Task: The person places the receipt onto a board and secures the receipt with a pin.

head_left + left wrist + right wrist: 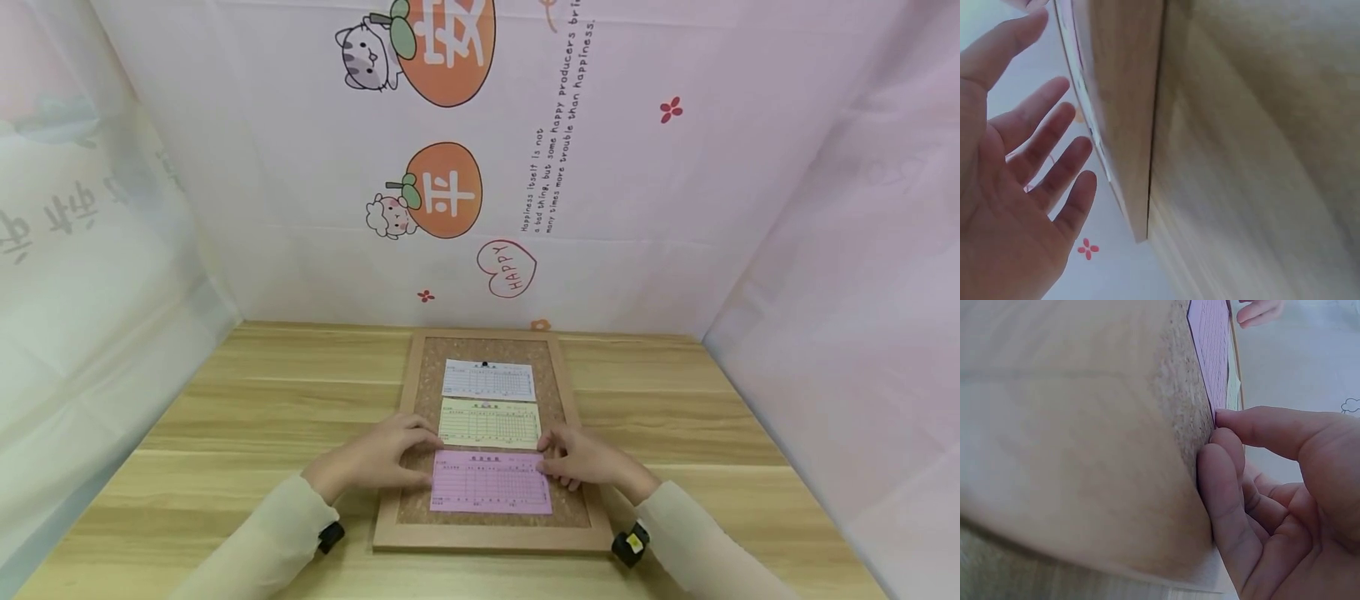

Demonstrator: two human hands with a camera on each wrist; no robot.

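Status of work, judged from the layout: three printed slips lie in a column on the cork board. The two farther slips appear placed; the nearest is in positioning and shows no visible pin.

1. Nearest item: the pink slip lies flat on the lower part of the cork board, just short of its near frame edge. Both hands are at its upper corners.
2. The left hand rests at the slip's left edge. Its fingers are spread and nearly straight in the left wrist view; it grips nothing.
3. The right hand is at the slip's right edge. In the right wrist view the fingers curl, with the tips pressed against the cork beside the slip's edge. Whether anything small sits between them cannot be determined.
4. Next outward: the yellow slip, just beyond the pink one.
5. Farthest: the white slip, with a dark pin at its top edge.

Holder and contents: the board, framed in wood, lies flat on the wooden surface and carries only the three slips. A printed backdrop stands behind.
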